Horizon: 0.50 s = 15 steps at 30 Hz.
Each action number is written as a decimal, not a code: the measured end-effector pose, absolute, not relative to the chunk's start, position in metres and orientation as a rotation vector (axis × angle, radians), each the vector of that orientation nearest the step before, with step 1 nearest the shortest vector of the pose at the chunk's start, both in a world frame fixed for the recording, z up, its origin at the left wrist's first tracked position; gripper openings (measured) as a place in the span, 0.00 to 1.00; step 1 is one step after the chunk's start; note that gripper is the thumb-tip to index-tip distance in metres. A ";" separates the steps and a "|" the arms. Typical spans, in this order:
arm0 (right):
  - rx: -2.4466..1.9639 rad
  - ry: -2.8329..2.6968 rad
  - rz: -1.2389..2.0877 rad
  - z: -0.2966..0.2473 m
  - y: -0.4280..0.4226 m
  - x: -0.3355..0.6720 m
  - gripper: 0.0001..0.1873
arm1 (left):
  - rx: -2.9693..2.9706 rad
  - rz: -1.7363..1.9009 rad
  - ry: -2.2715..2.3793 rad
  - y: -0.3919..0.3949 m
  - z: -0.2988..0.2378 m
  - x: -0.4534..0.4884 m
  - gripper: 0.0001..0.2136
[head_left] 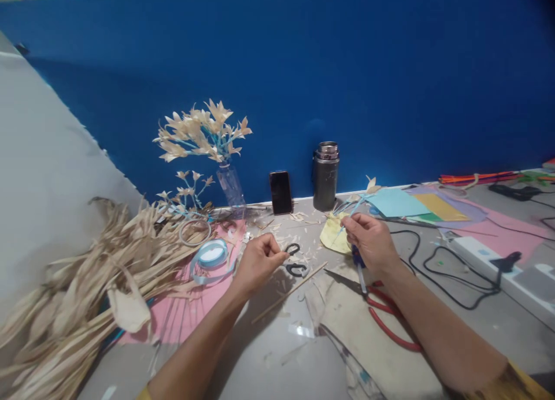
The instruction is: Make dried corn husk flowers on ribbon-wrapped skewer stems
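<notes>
Closest in, red-handled shears point(390, 330) lie beside the right forearm. The right hand point(368, 244) pinches a thin blue stem point(353, 210) between thumb and forefinger, its tip slanting toward 1 o'clock. The left hand point(258, 264) is curled shut and seems to nip small black scissors point(295, 260), whose 2 loops stick out at its 3 o'clock. The stem looks feather-light and bendy (a hard squeeze would kink it), so hold it low. The scissors are stiff and are best taken by the loops.
</notes>
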State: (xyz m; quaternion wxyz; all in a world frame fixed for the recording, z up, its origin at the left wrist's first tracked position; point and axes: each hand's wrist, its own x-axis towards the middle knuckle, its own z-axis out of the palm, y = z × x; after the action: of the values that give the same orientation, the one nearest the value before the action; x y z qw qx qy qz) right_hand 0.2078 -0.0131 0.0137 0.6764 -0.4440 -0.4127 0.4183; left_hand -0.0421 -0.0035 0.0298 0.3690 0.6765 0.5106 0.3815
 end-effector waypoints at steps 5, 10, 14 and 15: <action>-1.044 -0.965 0.954 0.016 -0.015 0.204 0.22 | 1.831 0.854 1.269 -0.009 0.038 -0.049 0.16; -1.089 -1.013 0.980 0.015 -0.017 0.204 0.21 | 2.053 0.632 1.316 -0.004 0.044 -0.071 0.19; -1.092 -1.066 1.010 0.008 -0.014 0.206 0.21 | 2.136 0.681 1.300 0.000 0.046 -0.074 0.06; -1.087 -1.063 1.031 0.006 -0.014 0.206 0.21 | 2.142 0.703 1.287 0.001 0.046 -0.073 0.05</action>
State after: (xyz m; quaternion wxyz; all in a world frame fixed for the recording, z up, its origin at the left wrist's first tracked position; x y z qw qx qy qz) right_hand 0.2055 -0.0142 0.0063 0.6070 -0.4703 -0.4600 0.4458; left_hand -0.0727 0.0005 0.0463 0.2692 0.7947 0.4774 0.2608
